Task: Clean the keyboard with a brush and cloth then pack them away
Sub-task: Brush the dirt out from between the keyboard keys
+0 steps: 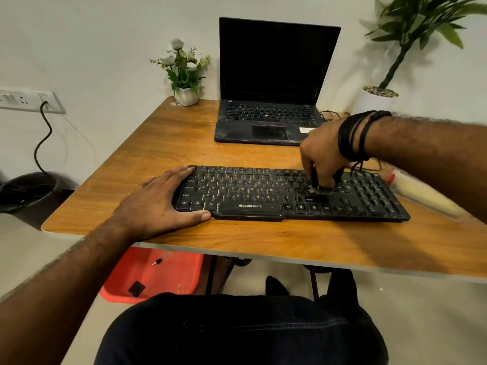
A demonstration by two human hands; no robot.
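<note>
A black keyboard (263, 196) with yellow letters lies across the wooden table (163, 143). My left hand (160, 201) rests flat on its left end, fingers straight, thumb along the front edge. My right hand (322, 156) hangs over the keys right of centre, its fingers curled round a small dark brush (317, 187) whose tip touches the keys. A pale yellow cloth (421, 193) lies on the table just past the keyboard's right end, partly hidden by my right forearm.
An open black laptop (271, 83) stands behind the keyboard. A small white flower pot (185, 94) sits at the back left, a large potted plant (379, 97) at the back right. Under the table is a red tray (158, 275). A cable runs behind my right wrist.
</note>
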